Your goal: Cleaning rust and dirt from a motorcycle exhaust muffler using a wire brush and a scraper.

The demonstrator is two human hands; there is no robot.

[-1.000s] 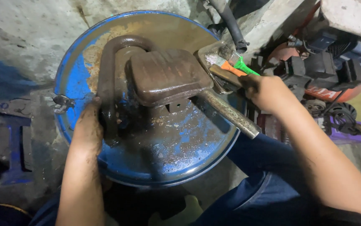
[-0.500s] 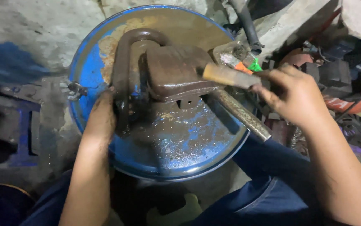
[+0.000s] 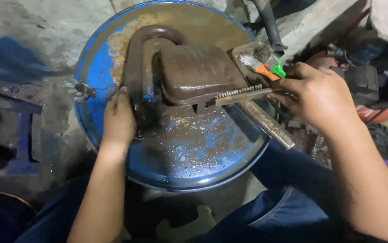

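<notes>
A rusty brown muffler (image 3: 198,72) with a curved pipe (image 3: 135,58) lies on top of a blue drum (image 3: 189,153). My left hand (image 3: 118,118) presses on the curved pipe at its left side. My right hand (image 3: 315,96) grips a wire brush (image 3: 243,94), whose bristles rest against the muffler's lower right edge. A straight outlet tube (image 3: 266,123) sticks out toward the lower right under the brush.
A small tray (image 3: 257,56) with orange and green brushes sits on the drum's right rim. A black hose (image 3: 270,22) runs behind it. Engine parts and red machinery (image 3: 374,112) crowd the right. Concrete floor (image 3: 32,31) lies to the left.
My right hand has brought the wire brush from the tray area down onto the muffler's edge. My left hand stayed on the curved pipe. The view shifted slightly.
</notes>
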